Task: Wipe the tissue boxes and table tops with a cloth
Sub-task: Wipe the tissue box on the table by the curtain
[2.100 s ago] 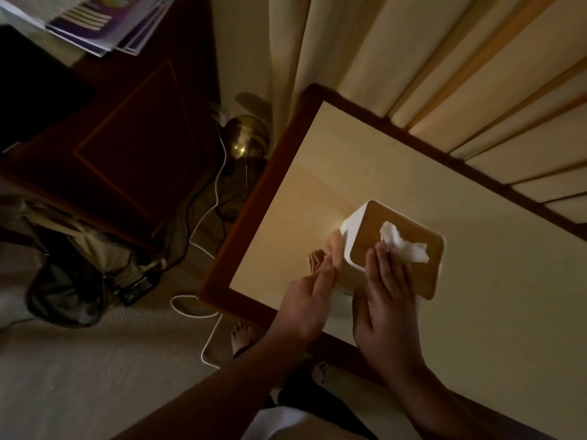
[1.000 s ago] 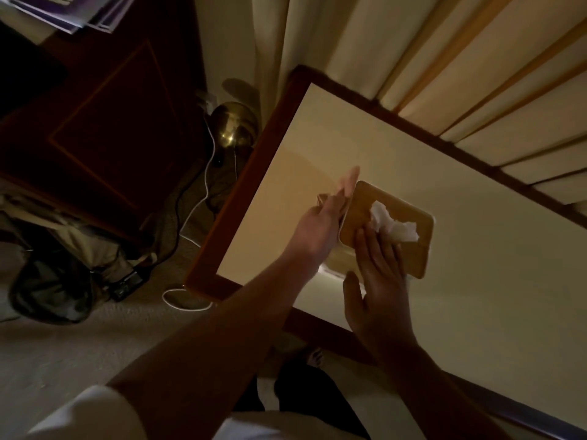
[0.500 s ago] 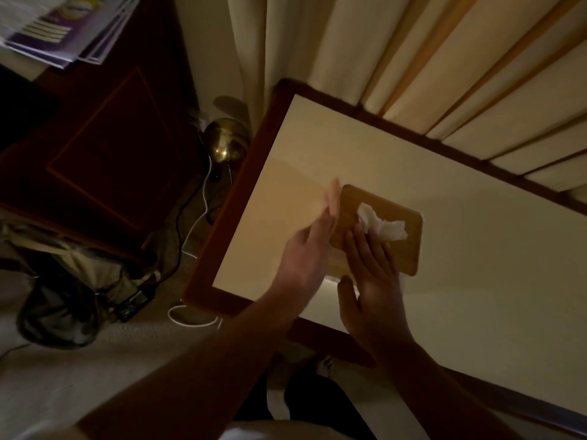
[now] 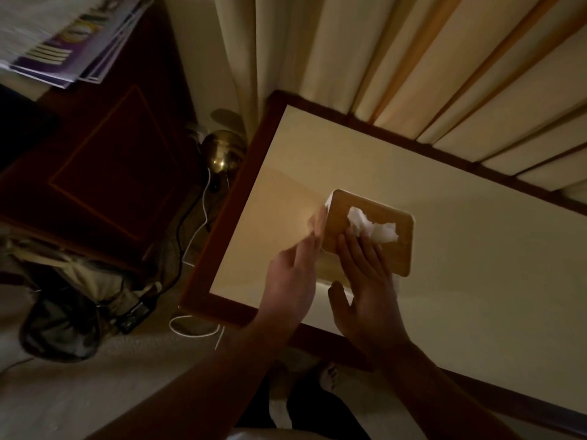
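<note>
The left hand (image 4: 290, 277) has drawn back a little towards the person along the left side of the tissue box (image 4: 397, 249), and the pale cloth (image 4: 317, 222) under its fingertips now sits lower on that side than half a second ago. Its fingers are stretched almost straight and push the cloth against the box. The right hand (image 4: 365, 281) has stayed where it was, lying flat on the wooden lid with its fingers straight and close together and their tips touching the white tissue (image 4: 374, 228) that sticks out of the slot. The box has kept its place near the left end of the cream-topped table (image 4: 222, 236), inside its dark wooden rim.

Striped curtains (image 4: 413, 58) hang behind the table. To its left on the floor are a brass lamp base (image 4: 222, 152), a white cable (image 4: 198, 230) and a dark bag (image 4: 63, 312). Magazines (image 4: 63, 42) lie on a dark cabinet.
</note>
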`<state>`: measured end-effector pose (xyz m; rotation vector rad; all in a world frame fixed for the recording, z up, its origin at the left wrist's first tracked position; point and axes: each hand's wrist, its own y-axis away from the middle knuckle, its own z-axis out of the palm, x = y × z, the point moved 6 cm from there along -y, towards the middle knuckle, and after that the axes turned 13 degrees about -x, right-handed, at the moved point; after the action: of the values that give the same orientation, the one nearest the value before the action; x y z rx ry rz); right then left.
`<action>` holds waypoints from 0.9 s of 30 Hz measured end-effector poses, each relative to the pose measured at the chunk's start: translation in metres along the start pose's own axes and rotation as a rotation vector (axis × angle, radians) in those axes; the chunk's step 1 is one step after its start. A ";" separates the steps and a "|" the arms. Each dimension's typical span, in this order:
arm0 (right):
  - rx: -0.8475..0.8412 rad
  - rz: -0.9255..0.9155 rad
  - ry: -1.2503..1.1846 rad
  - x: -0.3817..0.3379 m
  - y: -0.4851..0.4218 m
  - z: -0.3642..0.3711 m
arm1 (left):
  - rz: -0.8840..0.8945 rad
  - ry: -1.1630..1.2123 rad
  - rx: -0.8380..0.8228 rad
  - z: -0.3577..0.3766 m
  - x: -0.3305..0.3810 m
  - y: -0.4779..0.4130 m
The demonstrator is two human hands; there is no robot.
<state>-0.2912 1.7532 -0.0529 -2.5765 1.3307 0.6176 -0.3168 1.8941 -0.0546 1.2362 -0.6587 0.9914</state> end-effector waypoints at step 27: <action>0.142 0.412 -0.193 0.011 0.049 -0.022 | 0.111 0.067 -0.182 0.013 -0.044 0.030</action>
<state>-0.3191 1.7089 -0.0363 -2.0830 1.7763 0.7801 -0.3620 1.8709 -0.0749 1.0112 -0.7541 1.0365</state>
